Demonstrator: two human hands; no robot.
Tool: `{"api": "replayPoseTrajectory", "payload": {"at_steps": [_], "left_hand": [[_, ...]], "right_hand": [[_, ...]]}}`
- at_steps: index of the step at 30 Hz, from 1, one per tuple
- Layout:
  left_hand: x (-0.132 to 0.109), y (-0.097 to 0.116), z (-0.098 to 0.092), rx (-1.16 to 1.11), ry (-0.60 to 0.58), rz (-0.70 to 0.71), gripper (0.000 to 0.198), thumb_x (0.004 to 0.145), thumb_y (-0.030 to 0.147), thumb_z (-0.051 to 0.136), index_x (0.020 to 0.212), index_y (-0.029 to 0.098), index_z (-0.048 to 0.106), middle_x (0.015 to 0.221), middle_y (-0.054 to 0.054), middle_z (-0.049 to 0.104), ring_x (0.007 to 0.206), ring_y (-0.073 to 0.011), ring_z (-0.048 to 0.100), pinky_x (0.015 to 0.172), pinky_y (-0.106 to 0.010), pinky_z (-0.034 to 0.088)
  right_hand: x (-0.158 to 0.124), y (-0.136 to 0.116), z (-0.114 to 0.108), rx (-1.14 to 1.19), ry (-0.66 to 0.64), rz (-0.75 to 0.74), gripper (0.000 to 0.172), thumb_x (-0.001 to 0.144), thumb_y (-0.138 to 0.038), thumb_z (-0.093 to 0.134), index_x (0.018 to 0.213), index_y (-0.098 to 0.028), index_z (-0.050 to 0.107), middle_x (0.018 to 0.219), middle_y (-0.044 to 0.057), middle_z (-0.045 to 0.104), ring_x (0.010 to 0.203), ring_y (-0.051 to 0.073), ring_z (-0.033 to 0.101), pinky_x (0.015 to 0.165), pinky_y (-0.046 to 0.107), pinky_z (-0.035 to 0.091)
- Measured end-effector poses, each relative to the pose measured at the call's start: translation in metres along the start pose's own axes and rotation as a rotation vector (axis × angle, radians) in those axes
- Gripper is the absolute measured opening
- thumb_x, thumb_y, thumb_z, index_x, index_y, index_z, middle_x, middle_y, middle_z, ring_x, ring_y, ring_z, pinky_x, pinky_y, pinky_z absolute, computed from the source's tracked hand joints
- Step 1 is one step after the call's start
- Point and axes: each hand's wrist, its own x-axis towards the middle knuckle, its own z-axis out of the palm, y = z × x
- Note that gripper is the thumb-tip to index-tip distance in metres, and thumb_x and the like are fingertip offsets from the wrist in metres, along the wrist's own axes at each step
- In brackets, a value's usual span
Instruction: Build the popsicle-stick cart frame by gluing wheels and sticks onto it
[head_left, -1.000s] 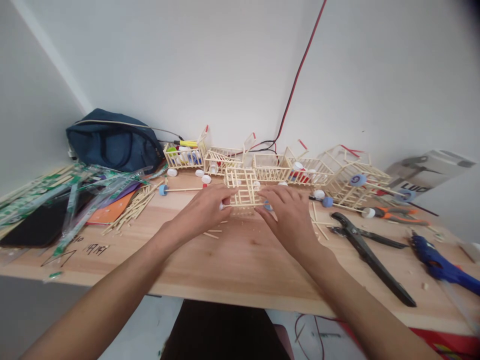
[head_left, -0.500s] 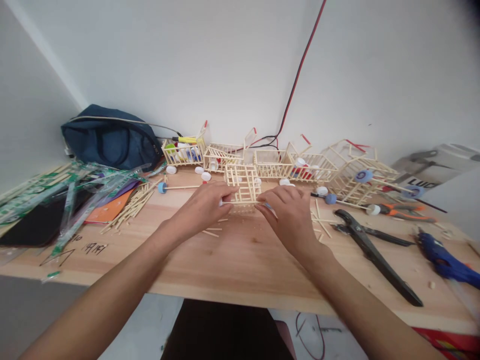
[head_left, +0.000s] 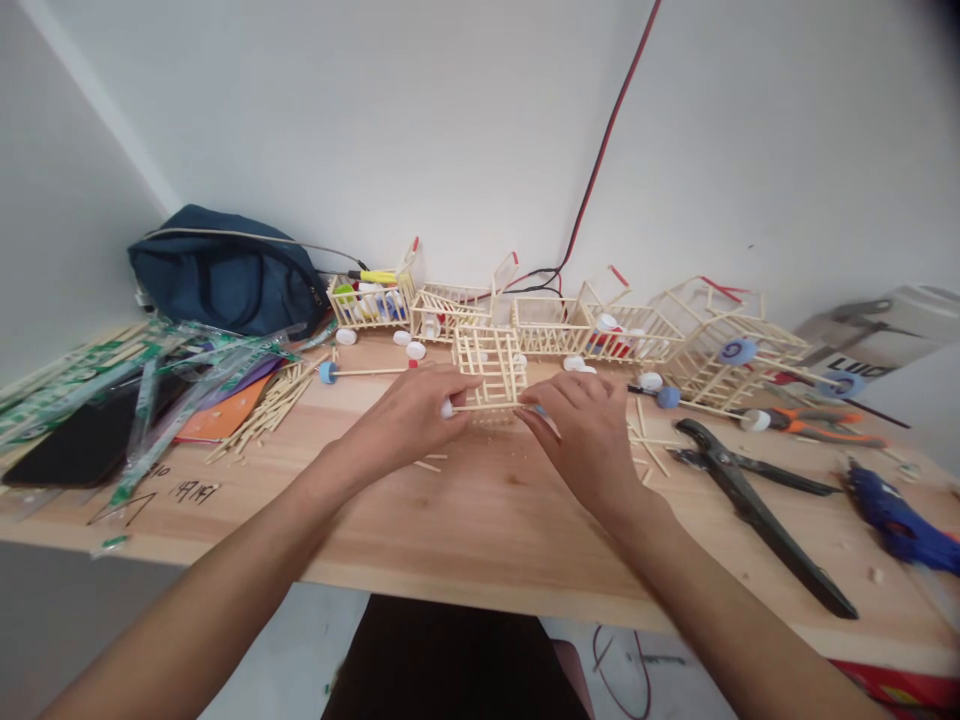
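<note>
Presently, your L hand [head_left: 412,408] has its grip closed on the left end of a thin stick [head_left: 491,406], w/ a white cap [head_left: 448,408] showing beside the fingertips. Your R hand [head_left: 589,428] has its grip pinched on the right end, partly hiding it. This stick lies across the near side of the small stick cart [head_left: 487,365], which is betw. your hands, approx. mid tabletop [head_left: 480,530]. Behind are other stick carts [head_left: 551,328]; on the R, a black hand tool [head_left: 772,530] & a blue glue gun [head_left: 904,522].
</note>
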Motion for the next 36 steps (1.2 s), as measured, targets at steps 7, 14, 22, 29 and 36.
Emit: {"api": "replayPoseTrajectory", "payload": {"at_steps": [7, 14, 22, 29, 36], "left_hand": [[-0.004, 0.005, -0.003, -0.031, -0.006, -0.028, 0.030, 0.076, 0.008, 0.059, 0.103, 0.017, 0.070, 0.079, 0.001, 0.065, 0.069, -0.0126, 0.056, 0.065, -0.023, 0.039], [-0.004, 0.000, 0.002, -0.012, -0.008, -0.022, 0.015, 0.078, 0.010, 0.057, 0.086, 0.017, 0.068, 0.079, 0.000, 0.065, 0.071, -0.0140, 0.058, 0.067, -0.025, 0.039], [-0.007, 0.002, 0.002, -0.063, -0.010, 0.016, 0.017, 0.079, 0.009, 0.059, 0.091, 0.017, 0.068, 0.080, -0.001, 0.065, 0.073, -0.0140, 0.058, 0.068, -0.025, 0.040], [-0.007, -0.004, 0.004, -0.050, 0.003, 0.035, 0.031, 0.079, 0.008, 0.059, 0.105, 0.019, 0.071, 0.081, 0.000, 0.067, 0.073, -0.0141, 0.059, 0.069, -0.025, 0.043], [-0.006, -0.004, 0.005, -0.039, 0.022, 0.028, 0.028, 0.081, 0.011, 0.062, 0.106, 0.020, 0.072, 0.086, -0.002, 0.066, 0.082, -0.0172, 0.060, 0.077, -0.029, 0.047]], "right_hand": [[-0.001, -0.001, -0.002, 0.013, -0.031, 0.010, 0.009, 0.094, -0.030, 0.061, 0.091, -0.022, 0.065, 0.090, 0.003, 0.070, 0.095, 0.023, 0.057, 0.087, 0.037, 0.030], [-0.003, 0.002, -0.001, 0.033, -0.072, 0.019, 0.019, 0.093, -0.035, 0.062, 0.106, -0.022, 0.066, 0.098, 0.005, 0.070, 0.100, 0.025, 0.056, 0.088, 0.039, 0.031], [0.000, 0.003, -0.001, -0.032, -0.098, -0.008, 0.043, 0.090, -0.046, 0.065, 0.122, -0.018, 0.064, 0.098, 0.008, 0.069, 0.100, 0.028, 0.055, 0.089, 0.042, 0.032], [0.007, 0.002, -0.002, 0.050, -0.159, 0.024, 0.053, 0.088, -0.048, 0.065, 0.132, -0.018, 0.058, 0.129, 0.013, 0.065, 0.120, 0.032, 0.052, 0.094, 0.046, 0.034], [0.010, 0.003, 0.002, 0.086, -0.177, -0.025, 0.049, 0.092, -0.044, 0.062, 0.132, -0.016, 0.058, 0.135, 0.012, 0.064, 0.127, 0.031, 0.052, 0.100, 0.047, 0.034]]}}
